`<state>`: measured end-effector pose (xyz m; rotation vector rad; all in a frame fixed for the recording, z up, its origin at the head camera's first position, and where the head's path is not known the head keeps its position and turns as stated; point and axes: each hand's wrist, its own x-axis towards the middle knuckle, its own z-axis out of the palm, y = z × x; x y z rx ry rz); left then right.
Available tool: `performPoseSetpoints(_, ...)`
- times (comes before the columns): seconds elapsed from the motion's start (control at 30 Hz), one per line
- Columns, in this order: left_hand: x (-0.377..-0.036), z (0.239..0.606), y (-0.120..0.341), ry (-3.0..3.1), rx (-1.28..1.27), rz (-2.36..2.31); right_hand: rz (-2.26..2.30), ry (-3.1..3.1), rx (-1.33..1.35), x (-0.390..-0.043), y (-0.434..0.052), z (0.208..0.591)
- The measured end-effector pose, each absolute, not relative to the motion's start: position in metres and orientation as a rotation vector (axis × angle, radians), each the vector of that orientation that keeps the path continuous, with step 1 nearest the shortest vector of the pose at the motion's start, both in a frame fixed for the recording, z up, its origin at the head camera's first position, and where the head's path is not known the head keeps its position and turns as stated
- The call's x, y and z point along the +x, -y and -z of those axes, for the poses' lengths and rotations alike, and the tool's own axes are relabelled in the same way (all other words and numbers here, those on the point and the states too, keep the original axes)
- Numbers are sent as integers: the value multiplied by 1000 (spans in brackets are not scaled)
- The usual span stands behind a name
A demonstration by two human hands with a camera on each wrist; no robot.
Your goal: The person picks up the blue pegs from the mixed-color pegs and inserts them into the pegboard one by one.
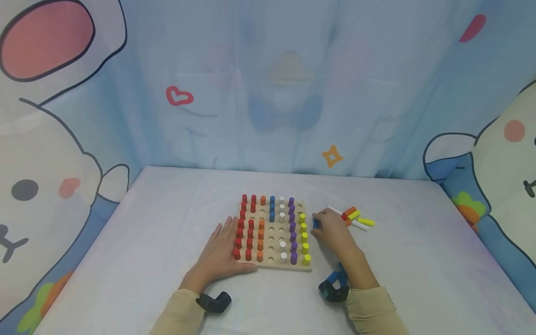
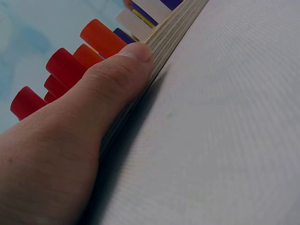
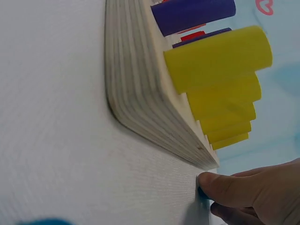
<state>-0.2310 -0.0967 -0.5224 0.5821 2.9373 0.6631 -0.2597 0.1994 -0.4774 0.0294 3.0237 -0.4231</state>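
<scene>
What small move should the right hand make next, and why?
Probably lift the blue peg its fingers touch on the table beside the pegboard and carry it to the blue column, where holes are open. The left hand already braces the board.

- Head view: high, looking forward and down; wooden pegboard (image 1: 274, 232) mid-frame, toward 6 o'clock.
- Left wrist view: table level, very near the board's front edge (image 2: 173, 33), facing 1 o'clock.
- Right wrist view: table level, tight on the board's corner (image 3: 136, 93); yellow pegs (image 3: 220, 61) shared with the head view.
</scene>
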Motion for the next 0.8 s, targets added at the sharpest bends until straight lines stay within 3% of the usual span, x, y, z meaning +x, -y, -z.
performPoseSetpoints(0.8,-231,522,96,-2942,573,-638,647,-3099,98,-257,-203,479)
